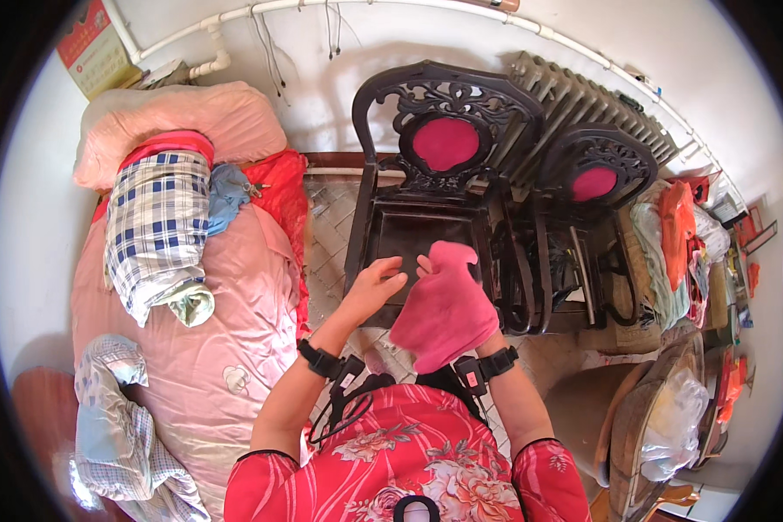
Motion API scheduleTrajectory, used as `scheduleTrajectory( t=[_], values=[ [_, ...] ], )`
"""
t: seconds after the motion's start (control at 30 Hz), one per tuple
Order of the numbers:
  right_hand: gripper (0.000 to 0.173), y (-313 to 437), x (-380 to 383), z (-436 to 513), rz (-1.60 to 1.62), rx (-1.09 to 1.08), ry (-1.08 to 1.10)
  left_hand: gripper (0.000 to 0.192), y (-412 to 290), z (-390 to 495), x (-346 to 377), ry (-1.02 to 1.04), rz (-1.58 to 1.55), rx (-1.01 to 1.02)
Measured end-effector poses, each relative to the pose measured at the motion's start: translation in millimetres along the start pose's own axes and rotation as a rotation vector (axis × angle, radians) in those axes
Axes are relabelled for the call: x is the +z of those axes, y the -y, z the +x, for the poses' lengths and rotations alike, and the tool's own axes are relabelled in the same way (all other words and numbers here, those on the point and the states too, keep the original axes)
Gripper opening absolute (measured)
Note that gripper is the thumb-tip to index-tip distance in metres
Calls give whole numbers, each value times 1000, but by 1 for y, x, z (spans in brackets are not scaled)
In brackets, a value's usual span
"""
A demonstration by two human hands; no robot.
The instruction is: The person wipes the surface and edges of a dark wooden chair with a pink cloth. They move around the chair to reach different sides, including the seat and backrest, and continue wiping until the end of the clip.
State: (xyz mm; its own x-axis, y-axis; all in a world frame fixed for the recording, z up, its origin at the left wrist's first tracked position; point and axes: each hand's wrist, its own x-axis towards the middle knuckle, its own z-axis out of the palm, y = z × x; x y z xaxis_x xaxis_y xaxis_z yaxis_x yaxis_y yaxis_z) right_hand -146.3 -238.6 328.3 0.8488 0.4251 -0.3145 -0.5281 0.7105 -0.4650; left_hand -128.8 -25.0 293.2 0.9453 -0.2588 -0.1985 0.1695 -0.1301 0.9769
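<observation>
A pink cloth point(445, 312) hangs over my right hand point(486, 329), hiding most of it; fingertips show at the cloth's upper left edge. Just left of the cloth is my left hand point(376, 287), its fingers apart and holding nothing. Both hands are above the seat of a dark carved wooden armchair point(424, 218), which has a round magenta panel in its back. Each wrist wears a black strap with a small device, and a black cable loops by the left one.
At left is a bed point(248, 287) with a pink sheet, a pillow point(189, 117), a rolled checked quilt point(163, 215) and crumpled checked cloth point(114, 424). A second carved chair point(597, 169) stands right, before a radiator point(587, 85). A clear plastic bag point(672, 424) lies on furniture at lower right.
</observation>
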Motion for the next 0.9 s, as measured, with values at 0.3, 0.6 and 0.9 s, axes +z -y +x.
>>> scheduleTrajectory(
  t=[0.3, 0.6, 0.9],
  values=[
    [8, -17, 20, 28, -2014, -676, 222, 51, 22, 5, -4, 205, -541, -148],
    [34, -38, -75, 43, -191, 269, -128, 11, 32, -8, -37, -24, -568, -102],
    [38, -58, -102, 26, -180, 224, -517, 18, 69, -39, -49, -157, -375, -211]
  ],
)
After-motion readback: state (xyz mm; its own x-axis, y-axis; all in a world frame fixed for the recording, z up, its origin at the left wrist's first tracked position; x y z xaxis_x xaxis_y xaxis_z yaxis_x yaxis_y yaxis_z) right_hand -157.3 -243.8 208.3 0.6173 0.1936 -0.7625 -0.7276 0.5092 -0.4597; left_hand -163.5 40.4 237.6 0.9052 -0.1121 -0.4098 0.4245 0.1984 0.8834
